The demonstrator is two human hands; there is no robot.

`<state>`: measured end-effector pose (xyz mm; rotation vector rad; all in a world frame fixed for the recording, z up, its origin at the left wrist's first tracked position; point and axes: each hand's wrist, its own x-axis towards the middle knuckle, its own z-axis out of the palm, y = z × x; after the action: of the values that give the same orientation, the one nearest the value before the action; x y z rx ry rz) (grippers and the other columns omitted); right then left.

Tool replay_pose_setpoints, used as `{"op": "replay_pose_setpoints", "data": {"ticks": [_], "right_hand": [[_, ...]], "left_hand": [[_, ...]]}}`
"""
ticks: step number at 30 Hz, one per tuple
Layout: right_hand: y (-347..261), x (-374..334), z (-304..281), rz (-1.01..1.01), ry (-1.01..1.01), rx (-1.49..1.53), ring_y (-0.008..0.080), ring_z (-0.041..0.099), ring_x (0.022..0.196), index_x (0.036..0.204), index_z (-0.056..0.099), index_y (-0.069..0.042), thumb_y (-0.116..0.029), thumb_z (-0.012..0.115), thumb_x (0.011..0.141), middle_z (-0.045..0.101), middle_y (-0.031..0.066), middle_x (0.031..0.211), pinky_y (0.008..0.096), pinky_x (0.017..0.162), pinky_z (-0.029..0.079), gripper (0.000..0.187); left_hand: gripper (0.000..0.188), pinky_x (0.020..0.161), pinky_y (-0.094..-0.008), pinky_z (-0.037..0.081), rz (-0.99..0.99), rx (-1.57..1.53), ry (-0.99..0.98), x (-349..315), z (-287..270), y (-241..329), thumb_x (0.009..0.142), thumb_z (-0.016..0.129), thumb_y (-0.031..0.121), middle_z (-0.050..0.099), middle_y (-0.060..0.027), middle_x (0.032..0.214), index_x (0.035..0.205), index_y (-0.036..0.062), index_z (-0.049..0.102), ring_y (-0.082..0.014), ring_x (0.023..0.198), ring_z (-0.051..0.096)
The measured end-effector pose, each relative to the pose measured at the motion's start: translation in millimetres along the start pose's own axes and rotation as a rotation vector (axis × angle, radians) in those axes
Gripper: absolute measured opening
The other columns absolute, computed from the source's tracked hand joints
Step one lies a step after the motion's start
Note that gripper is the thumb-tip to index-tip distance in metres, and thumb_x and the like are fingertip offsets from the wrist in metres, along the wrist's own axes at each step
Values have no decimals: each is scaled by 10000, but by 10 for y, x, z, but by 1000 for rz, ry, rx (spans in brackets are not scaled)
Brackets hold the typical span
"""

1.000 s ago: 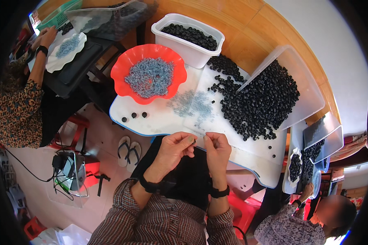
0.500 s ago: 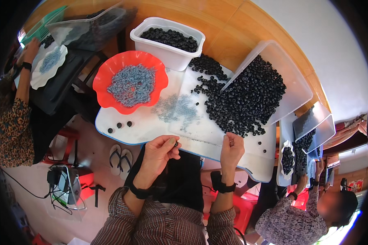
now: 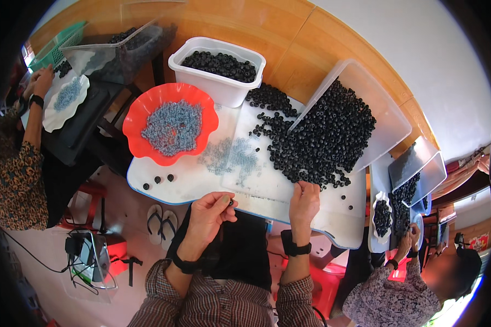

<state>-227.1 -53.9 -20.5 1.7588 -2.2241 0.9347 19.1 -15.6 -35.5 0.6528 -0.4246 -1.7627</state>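
Note:
Over the near edge of the white table (image 3: 267, 206), my left hand (image 3: 208, 216) pinches a small black round part (image 3: 231, 202) between thumb and fingers. My right hand (image 3: 304, 207) is closed at the near end of a heap of similar black parts (image 3: 322, 141); whatever its fingertips hold, if anything, is hidden. The heap spills from a clear plastic bin (image 3: 384, 125) tipped on its side. Left of the heap, small bluish-grey pieces (image 3: 240, 161) lie scattered on the white surface. More of them fill a red scalloped bowl (image 3: 133, 128).
A white tub (image 3: 218, 85) of black parts stands at the back. A few single black parts (image 3: 157, 179) lie at the table's left edge. Co-workers sit left and right, one at a black table (image 3: 73, 139). A pair of flip-flops (image 3: 162, 224) is on the floor.
The table and its contents sit slightly lower in the picture. My left hand still pinches the black part, and my right hand stays closed by the heap. The right-hand co-worker's hands have shifted.

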Motion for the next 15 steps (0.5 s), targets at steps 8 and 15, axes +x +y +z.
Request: {"op": "replay_pose_setpoints", "data": {"ticks": [8, 15], "right_hand": [[-273, -162, -265, -166, -52, 125, 278, 606, 733, 911, 619, -7, -35, 590, 871, 611, 140, 859, 371, 652, 486, 56], [-732, -378, -559, 129, -356, 727, 134, 595, 655, 966, 622, 18, 30, 584, 882, 600, 103, 895, 262, 581, 484, 94]], "left_hand": [[199, 649, -279, 588, -8, -4, -3, -26, 17, -12, 939, 590, 87, 666, -116, 907, 1085, -44, 625, -129, 715, 642], [206, 652, -265, 585, -53, 74, -59, -113, 320, -57, 937, 597, 96, 669, -103, 908, 1082, -44, 636, -121, 722, 642]]}}
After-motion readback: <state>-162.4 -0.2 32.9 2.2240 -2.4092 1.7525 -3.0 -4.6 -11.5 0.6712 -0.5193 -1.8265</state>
